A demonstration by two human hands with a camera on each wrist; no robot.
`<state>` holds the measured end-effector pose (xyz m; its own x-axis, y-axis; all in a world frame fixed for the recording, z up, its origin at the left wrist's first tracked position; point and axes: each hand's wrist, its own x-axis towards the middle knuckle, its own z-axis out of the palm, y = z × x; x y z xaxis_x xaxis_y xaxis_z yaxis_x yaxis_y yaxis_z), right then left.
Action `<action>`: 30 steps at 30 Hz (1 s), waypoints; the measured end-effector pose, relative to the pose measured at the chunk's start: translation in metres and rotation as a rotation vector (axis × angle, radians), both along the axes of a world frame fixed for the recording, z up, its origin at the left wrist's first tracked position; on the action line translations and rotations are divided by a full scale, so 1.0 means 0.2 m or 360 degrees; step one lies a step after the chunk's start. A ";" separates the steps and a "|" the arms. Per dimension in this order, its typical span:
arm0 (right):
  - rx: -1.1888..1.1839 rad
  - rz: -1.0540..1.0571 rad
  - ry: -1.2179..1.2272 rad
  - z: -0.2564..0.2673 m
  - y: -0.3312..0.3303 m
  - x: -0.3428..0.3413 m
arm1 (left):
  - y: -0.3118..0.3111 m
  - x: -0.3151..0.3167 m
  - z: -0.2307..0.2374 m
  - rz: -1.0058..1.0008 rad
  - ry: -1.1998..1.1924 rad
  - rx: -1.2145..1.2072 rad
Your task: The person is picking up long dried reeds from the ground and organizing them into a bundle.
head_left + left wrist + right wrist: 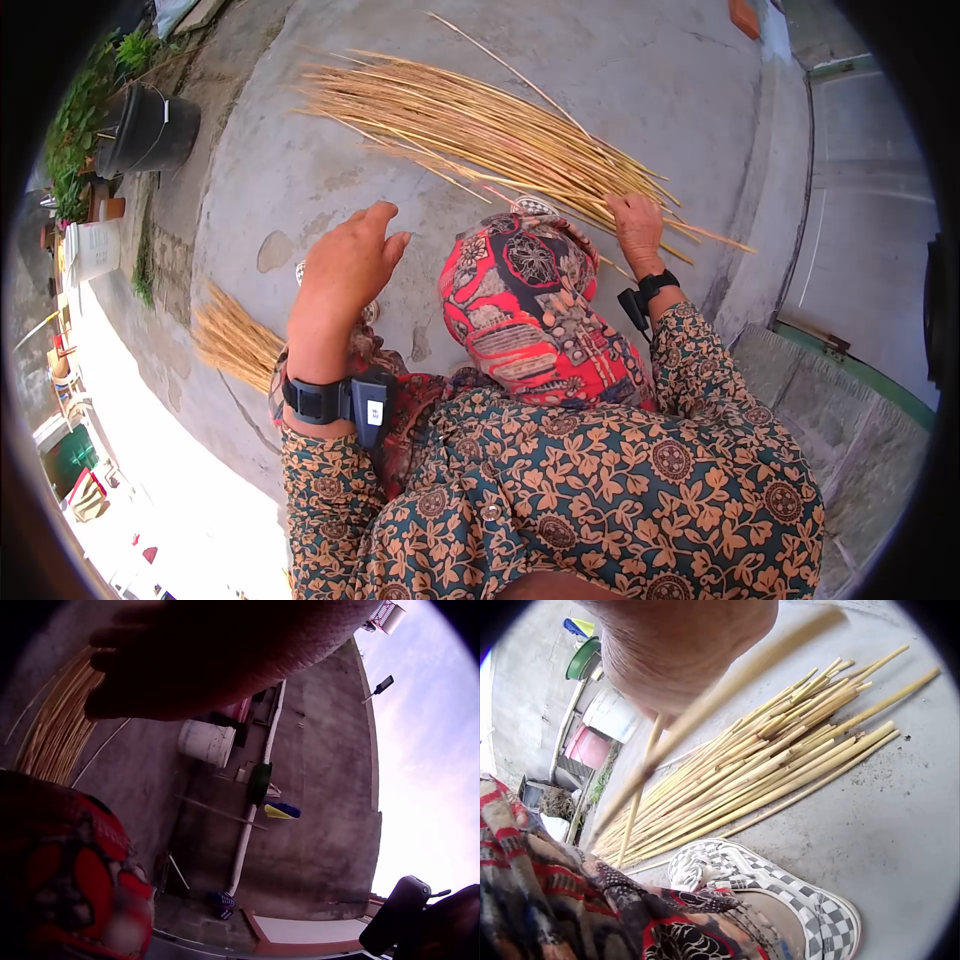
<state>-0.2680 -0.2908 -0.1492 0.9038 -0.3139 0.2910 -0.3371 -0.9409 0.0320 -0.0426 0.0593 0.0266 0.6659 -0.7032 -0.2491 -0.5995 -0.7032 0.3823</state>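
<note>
A long bundle of dry, straw-coloured stalks (480, 125) lies on the concrete, feathery ends toward the left and cut ends to the right. My right hand (637, 228) is at the cut ends, fingers curled down. In the right wrist view, a dry stalk (636, 814) runs up into the underside of that hand (690, 652), and a blurred one crosses close to the camera; the fingertips are hidden. My left hand (350, 260) is raised over the floor near the left knee, fingers loosely bent and holding nothing. The left wrist view shows it dark and close.
A smaller sheaf of feathery stalks (238, 338) lies beside the left leg. A patterned knee (530, 310) stands between the hands, and a checkered shoe (780, 889) is beside the bundle. A black bucket (155, 130) and plants are at left, a door (860, 200) at right.
</note>
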 end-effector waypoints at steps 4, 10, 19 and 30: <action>-0.0054 -0.0135 0.0103 0.03 -0.05 -0.05 | 0.01 0.03 -0.02 0.0026 -0.0053 -0.0001; -0.0089 -0.0366 0.0062 0.07 -0.11 -0.25 | 0.02 0.03 -0.04 0.0038 -0.0072 0.0004; 0.0978 -0.0531 -0.0452 -0.04 -0.02 -0.44 | -0.01 0.03 -0.06 0.0085 -0.0044 -0.0149; 0.2714 0.0256 0.0626 0.20 0.22 0.45 | -0.11 0.06 0.02 0.1049 0.1385 -0.1925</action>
<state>-0.1783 -0.2469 -0.1085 0.8833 0.0831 -0.4614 -0.4607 -0.0283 -0.8871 -0.0303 0.0376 0.0306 0.8749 -0.4235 -0.2349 0.3466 0.2087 0.9145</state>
